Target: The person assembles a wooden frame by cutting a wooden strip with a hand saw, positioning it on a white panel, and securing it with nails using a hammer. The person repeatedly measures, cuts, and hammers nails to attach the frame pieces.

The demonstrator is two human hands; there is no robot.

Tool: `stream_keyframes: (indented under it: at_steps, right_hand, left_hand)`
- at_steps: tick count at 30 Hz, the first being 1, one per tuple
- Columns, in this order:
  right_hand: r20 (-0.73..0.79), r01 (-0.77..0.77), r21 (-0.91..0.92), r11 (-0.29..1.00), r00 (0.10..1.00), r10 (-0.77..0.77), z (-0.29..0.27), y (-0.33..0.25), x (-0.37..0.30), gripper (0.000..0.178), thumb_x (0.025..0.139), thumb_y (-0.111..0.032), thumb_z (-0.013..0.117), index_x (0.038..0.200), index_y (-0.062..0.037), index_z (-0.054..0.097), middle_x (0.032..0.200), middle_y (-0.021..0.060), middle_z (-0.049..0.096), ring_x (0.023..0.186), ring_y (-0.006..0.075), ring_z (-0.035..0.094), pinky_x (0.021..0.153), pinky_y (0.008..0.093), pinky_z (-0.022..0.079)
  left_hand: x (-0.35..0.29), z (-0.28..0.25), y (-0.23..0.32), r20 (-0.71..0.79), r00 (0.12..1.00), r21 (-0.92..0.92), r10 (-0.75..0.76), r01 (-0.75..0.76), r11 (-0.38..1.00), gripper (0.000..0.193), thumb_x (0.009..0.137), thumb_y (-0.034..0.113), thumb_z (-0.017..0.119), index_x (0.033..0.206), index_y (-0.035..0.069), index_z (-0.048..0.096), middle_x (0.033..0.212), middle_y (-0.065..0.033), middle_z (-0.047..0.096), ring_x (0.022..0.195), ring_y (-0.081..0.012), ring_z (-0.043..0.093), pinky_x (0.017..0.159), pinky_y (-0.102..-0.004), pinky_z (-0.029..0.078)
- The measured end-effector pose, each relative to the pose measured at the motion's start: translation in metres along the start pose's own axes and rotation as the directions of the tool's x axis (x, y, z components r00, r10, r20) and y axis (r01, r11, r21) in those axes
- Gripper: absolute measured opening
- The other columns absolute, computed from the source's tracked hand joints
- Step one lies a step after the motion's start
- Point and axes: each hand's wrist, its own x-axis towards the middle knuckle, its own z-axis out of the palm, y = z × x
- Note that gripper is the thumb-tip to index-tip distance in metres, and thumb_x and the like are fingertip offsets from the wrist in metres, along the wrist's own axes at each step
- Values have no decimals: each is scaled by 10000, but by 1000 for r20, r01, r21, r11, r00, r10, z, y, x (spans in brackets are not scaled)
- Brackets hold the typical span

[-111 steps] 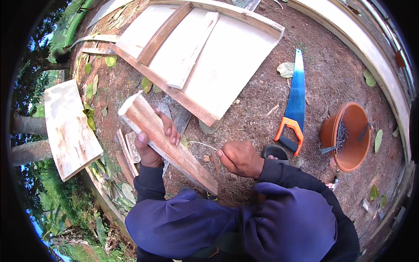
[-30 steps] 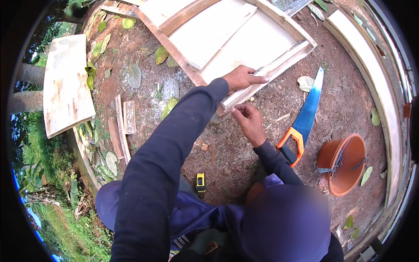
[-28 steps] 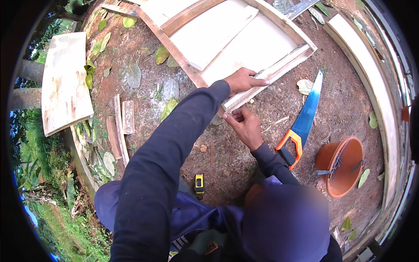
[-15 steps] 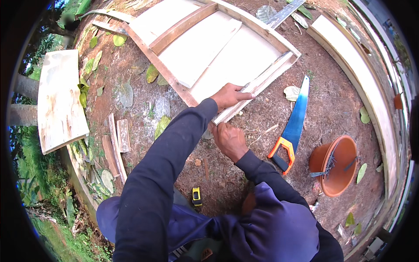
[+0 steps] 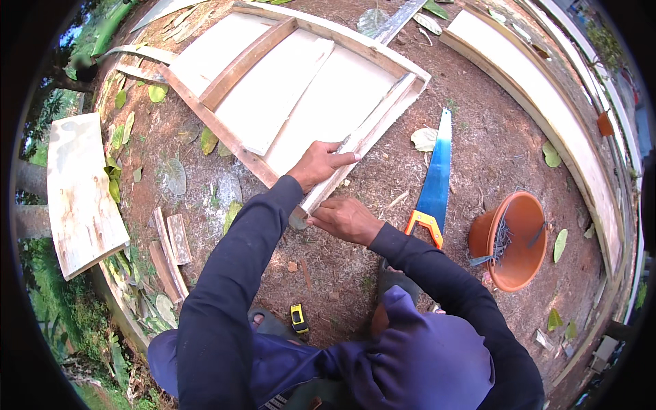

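Note:
A wooden frame [image 5: 217,125] backed by a white panel [image 5: 236,128] lies on the ground ahead. Along its near right side runs a pale wooden strip [image 5: 374,128]. My left hand [image 5: 316,166] is closed over the strip near its close end, thumb laid across the top. Just below, my right hand [image 5: 347,219] has its fingers together against the strip's end from the outer side; some fingertips are hidden. A handsaw [image 5: 436,181] with a blue blade and orange-black handle lies to the right of the hands.
A terracotta-coloured pot [image 5: 482,236] holding nails stands at right. Between my feet lies a yellow-black tape measure [image 5: 298,318]. Wood scraps [image 5: 179,239] and a broad board [image 5: 85,198] are at left. A long plank [image 5: 526,75] curves along the right.
The whole view has shifted, carrying the frame, saw and pot leftward in the picture. My right hand has turned from a fist into straighter fingers at the strip's end. My left hand keeps its hold.

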Motion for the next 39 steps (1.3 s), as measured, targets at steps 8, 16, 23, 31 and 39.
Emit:
stream_keyframes:
  at_steps: [8,16,23,31,39]
  right_hand:
    - [-160,-364,315,877,890,427,13,-21,-107,209,969,-255,693,990,-49,723,854,128,703,762,311,702,677,414,562]
    - [-117,-464,303,833,849,515,31,-48,-158,179,961,-218,679,996,-47,718,850,122,687,779,324,697,700,423,559]
    - [-84,-527,341,779,808,583,31,-41,-160,162,938,-198,702,982,-42,710,830,137,673,760,333,684,674,427,540]
    - [-127,-514,372,773,797,591,30,-41,-154,94,882,-121,731,941,-48,720,781,118,669,696,310,679,627,394,523]
    - [-86,-548,322,772,795,600,28,-35,-156,76,881,-111,729,935,-60,719,793,114,679,703,316,685,623,401,522]
  left_hand:
    - [-18,-134,58,-259,961,244,102,-38,969,553,894,331,795,1193,-120,682,1001,-166,744,876,-160,700,764,-309,552]
    - [28,-230,36,-401,916,263,-3,119,957,478,805,352,858,990,-77,757,837,-102,719,711,-156,648,673,-283,502]
    - [62,-257,16,-301,951,348,-65,173,922,473,840,366,823,1052,-52,765,885,-75,723,773,-127,653,717,-274,505]
    - [110,-293,-13,-268,958,344,-107,199,918,405,813,406,832,922,18,794,849,-29,707,858,-110,612,818,-277,452]
    - [113,-275,-23,-228,971,216,-67,117,969,459,852,435,794,1101,50,783,1148,-87,733,1173,-191,614,1081,-321,389]
